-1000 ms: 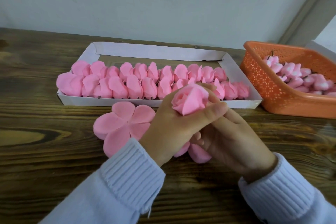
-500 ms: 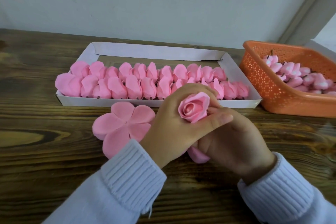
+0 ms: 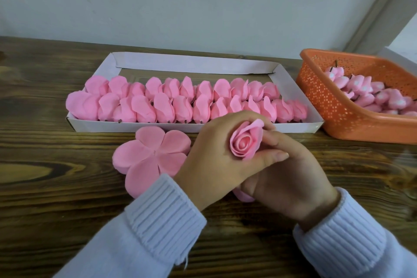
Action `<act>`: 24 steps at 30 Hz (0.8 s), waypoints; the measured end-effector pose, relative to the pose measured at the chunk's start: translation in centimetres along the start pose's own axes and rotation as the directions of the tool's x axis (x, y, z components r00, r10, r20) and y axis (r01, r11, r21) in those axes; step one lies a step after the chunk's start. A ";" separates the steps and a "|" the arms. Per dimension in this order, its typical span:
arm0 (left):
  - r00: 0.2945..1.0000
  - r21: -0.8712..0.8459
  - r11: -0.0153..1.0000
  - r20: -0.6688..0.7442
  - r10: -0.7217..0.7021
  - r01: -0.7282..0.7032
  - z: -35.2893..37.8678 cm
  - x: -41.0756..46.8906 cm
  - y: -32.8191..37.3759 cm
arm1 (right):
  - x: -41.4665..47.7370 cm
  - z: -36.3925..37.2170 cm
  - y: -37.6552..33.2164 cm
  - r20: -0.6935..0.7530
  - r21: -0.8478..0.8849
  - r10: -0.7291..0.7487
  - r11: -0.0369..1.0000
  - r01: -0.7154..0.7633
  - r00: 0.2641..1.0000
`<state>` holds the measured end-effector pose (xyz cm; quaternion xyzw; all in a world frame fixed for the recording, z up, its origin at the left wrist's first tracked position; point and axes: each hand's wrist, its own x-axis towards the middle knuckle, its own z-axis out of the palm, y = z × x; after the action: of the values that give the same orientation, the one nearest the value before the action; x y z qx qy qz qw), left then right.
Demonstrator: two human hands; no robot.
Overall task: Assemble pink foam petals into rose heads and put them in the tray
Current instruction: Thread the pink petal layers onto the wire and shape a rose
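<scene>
Pink rose head (image 3: 246,143) opens upward (held in left grip (image 3: 212,160)).

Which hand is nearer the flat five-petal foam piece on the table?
Left. The left hand lies directly beside the five-petal foam piece, wrist at its right edge; the right hand lies farther right, beyond the rose head both hands hold.

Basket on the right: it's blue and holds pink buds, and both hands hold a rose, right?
No, the basket is orange, as the head view shows. It does hold pink buds, and the left hand and right hand hold a rose.
</scene>
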<state>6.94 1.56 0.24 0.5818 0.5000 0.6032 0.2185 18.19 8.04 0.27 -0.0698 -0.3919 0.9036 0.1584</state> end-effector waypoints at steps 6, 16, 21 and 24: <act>1.000 0.017 1.000 -0.025 -0.013 0.013 0.1 -0.1 0.1 | 0.1 0.1 0.2 -0.068 -0.024 0.034 0.999 -0.036 0.997; 0.998 0.126 0.992 0.059 -0.038 0.031 -0.2 -0.1 0.1 | 0.0 0.0 0.1 0.035 0.050 0.084 0.995 -0.085 0.996; 0.997 0.117 0.993 0.071 -0.010 0.002 -0.1 0.0 0.1 | 0.2 -0.2 0.0 0.096 0.024 0.066 0.997 -0.069 0.993; 0.995 0.144 0.988 0.089 0.049 -0.062 0.0 0.0 0.1 | -0.1 -0.2 0.1 0.019 -0.024 0.044 0.999 -0.043 0.999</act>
<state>6.93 1.53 0.36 0.6350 0.5168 0.5455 0.1793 18.34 8.14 0.07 -0.0714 -0.4026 0.9027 0.1341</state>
